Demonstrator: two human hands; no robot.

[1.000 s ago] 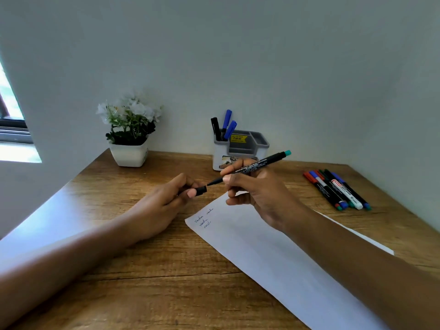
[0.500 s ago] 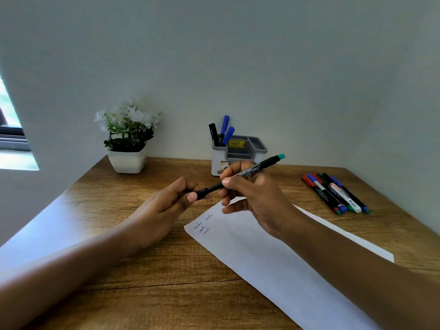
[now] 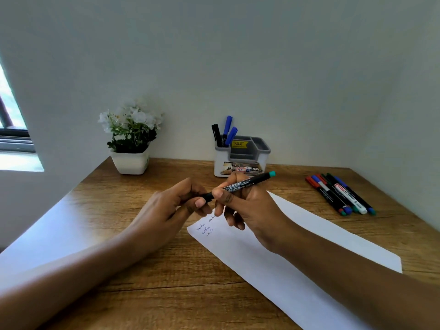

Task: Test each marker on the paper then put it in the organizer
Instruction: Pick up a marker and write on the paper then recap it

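My right hand (image 3: 245, 206) grips a black marker with a teal end (image 3: 247, 181), held above the top edge of the white paper (image 3: 285, 258). My left hand (image 3: 171, 208) pinches the black cap, which sits on the marker's tip; most of the cap is hidden by my fingers. A few lines of handwriting (image 3: 205, 227) show at the paper's top left corner. The white and grey organizer (image 3: 240, 154) stands at the back by the wall with three markers (image 3: 226, 132) upright in its left compartment.
Several markers (image 3: 340, 194) lie side by side on the wooden desk (image 3: 142, 270) at the right, past the paper. A white pot of white flowers (image 3: 131, 144) stands at the back left. Walls close in behind and at the right.
The cap in my left hand was apart from the tip; now it has closed over the marker's tip. Both hands have come together.
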